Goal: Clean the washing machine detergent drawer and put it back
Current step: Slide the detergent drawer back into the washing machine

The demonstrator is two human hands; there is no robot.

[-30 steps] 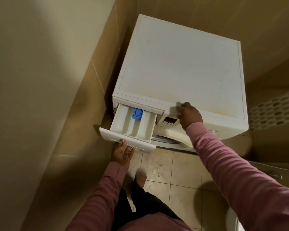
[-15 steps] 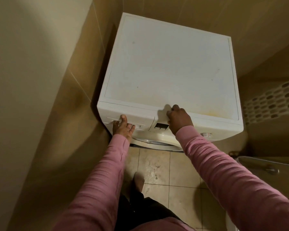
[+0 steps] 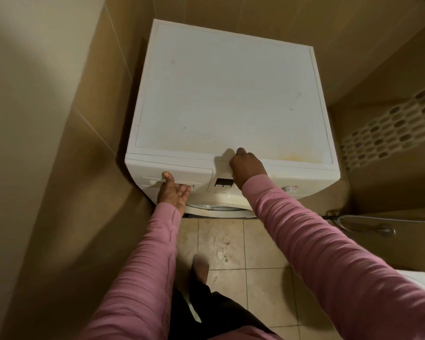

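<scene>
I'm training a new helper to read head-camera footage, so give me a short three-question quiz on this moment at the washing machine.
1. True or false: the detergent drawer is pulled out of the washing machine.
2. Fill in: the right hand rests at the machine's top front ____.
3. Which touches the drawer front? A left hand, B right hand, C neither.
Key: 1 false; 2 edge; 3 A.

drawer (image 3: 177, 174) sits, seemingly flush, at front left of the washing machine (image 3: 231, 94); display (image 3: 223, 183) just right of it.
</scene>
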